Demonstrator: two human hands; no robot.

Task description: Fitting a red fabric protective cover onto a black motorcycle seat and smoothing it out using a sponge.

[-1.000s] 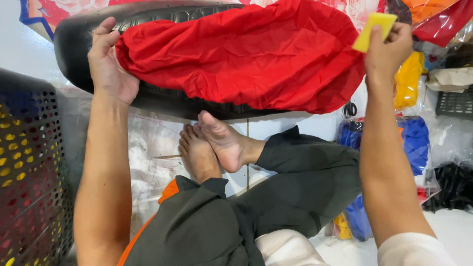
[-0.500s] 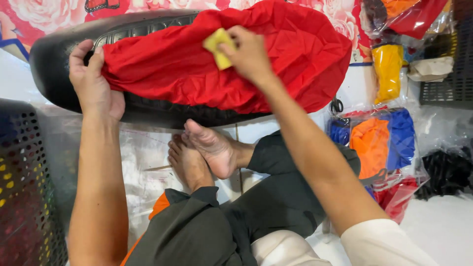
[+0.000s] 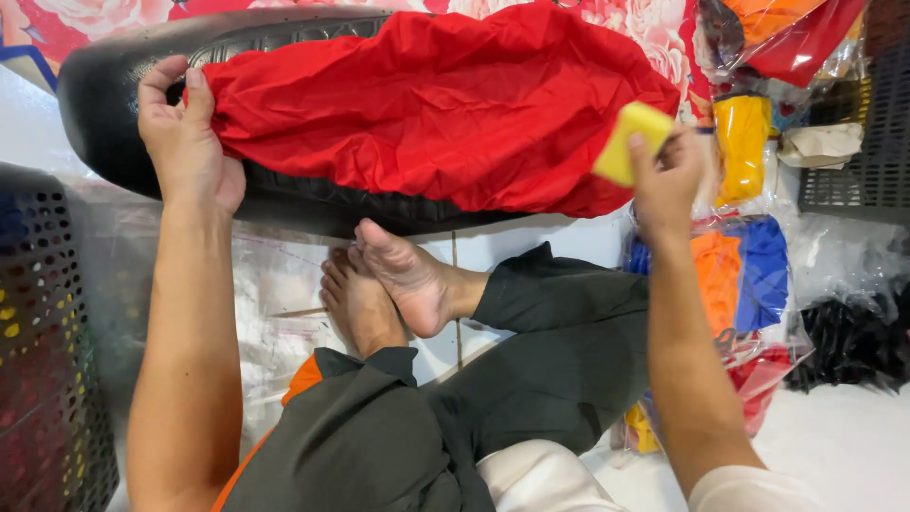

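Left hand [image 3: 185, 142]: clenched on the left edge of the red cloth cover [image 3: 427, 104], thumb and fingers pinching the fabric against the black seat [image 3: 104, 104].
Right hand [image 3: 668, 175]: grasping a small yellow block [image 3: 630, 142] between fingertips, held just at the right end of the red cloth cover.
Red cloth cover: wrinkled, draped over most of the long black seat, which lies across the floor in front of the person's bare feet [image 3: 389, 284].
Clear packages [image 3: 749, 284]: stacked at the right beside the forearm, flat plastic bags with orange, blue and red folded fabric inside.
Yellow package [image 3: 742, 142]: upright, behind the right hand, in clear wrap.
Black bundle [image 3: 848, 341]: far right on the white floor.
Perforated dark basket [image 3: 43, 341]: at the left edge, next to the left forearm.
Backdrop [image 3: 57, 24]: a mat with red and pink roses.
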